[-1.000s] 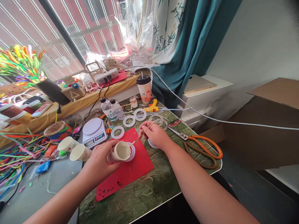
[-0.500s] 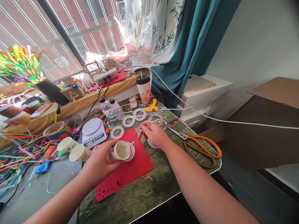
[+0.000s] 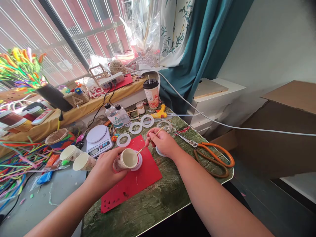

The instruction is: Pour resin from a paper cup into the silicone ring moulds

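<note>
Daylight from a barred window [image 3: 103, 36] falls across a green, wood-patterned table [image 3: 158, 204], where the fingers of a left hand [image 3: 107, 166] curl around a paper cup [image 3: 129, 159], tilted with its mouth toward the camera. Pinched in the fingertips of the right hand [image 3: 164, 142], a thin stick [image 3: 141, 150] slants down to the cup's rim; whether the two touch cannot be told. Just beyond the left fingers, partly hidden by the cup, a white ring [image 3: 140, 162] lies on a red sheet [image 3: 149, 169], while a pale round piece [image 3: 159, 151] shows beneath the right hand. Farther out from the fingertips, toward the window, sit three white rings [image 3: 123, 140], clear rings [image 3: 166, 126], two bottles [image 3: 114, 116] and a yellow glue gun [image 3: 161, 112], with a lidded drink cup [image 3: 151, 95] behind. Scissors [image 3: 194, 144] with orange handles lie to the right of the right fingers; left of the left fingers are two more paper cups [image 3: 84, 162] and, farther back, a white scale [image 3: 96, 135]. Teal curtains [image 3: 192, 79] hang well beyond both hands.
</note>
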A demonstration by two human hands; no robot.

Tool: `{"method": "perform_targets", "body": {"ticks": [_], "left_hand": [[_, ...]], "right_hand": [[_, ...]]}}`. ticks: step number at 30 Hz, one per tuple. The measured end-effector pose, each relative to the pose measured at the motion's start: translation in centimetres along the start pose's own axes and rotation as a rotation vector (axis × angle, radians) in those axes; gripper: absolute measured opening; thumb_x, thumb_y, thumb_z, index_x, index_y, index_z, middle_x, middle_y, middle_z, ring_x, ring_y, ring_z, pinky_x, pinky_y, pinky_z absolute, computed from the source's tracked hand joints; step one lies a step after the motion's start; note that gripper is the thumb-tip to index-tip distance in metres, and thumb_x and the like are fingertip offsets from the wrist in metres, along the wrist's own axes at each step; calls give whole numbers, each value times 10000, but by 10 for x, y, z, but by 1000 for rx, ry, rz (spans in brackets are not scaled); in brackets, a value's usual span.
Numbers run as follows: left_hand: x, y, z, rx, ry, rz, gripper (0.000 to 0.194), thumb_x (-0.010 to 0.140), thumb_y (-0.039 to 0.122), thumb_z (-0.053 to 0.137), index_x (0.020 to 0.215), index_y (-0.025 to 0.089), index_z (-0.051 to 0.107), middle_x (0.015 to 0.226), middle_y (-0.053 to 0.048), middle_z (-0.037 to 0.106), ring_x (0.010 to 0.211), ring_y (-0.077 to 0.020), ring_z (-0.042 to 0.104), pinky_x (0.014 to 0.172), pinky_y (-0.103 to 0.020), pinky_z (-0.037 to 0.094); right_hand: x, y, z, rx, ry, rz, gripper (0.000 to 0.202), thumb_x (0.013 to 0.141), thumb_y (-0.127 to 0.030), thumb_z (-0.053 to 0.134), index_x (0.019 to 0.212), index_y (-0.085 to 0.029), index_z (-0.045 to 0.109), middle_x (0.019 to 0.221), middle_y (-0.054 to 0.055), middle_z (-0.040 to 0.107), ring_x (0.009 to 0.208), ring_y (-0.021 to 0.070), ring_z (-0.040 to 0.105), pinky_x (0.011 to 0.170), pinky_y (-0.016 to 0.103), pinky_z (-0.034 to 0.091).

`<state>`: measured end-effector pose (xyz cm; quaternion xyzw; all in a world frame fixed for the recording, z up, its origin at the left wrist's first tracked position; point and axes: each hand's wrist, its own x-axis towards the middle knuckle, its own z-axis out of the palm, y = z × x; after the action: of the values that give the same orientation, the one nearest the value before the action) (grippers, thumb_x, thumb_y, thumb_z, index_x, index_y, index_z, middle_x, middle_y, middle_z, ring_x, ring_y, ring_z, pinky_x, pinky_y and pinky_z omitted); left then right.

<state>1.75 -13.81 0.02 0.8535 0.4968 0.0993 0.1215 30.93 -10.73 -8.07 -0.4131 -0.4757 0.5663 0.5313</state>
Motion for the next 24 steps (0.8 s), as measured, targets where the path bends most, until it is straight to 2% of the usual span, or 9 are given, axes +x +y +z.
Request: {"method": "perform_targets", "body": {"ticks": [24], "left_hand": [[3,3,-4,12,-5,-19,566,884,387,856,1444,350,775,1444,-63,916,1335,-406,875,1195,-601,664]], "right_hand": [[-1,1,-1,6,5,-7,255,1015,-514,725,985,-296,596,716,-5,807,595,172,513,617,313,405]]}}
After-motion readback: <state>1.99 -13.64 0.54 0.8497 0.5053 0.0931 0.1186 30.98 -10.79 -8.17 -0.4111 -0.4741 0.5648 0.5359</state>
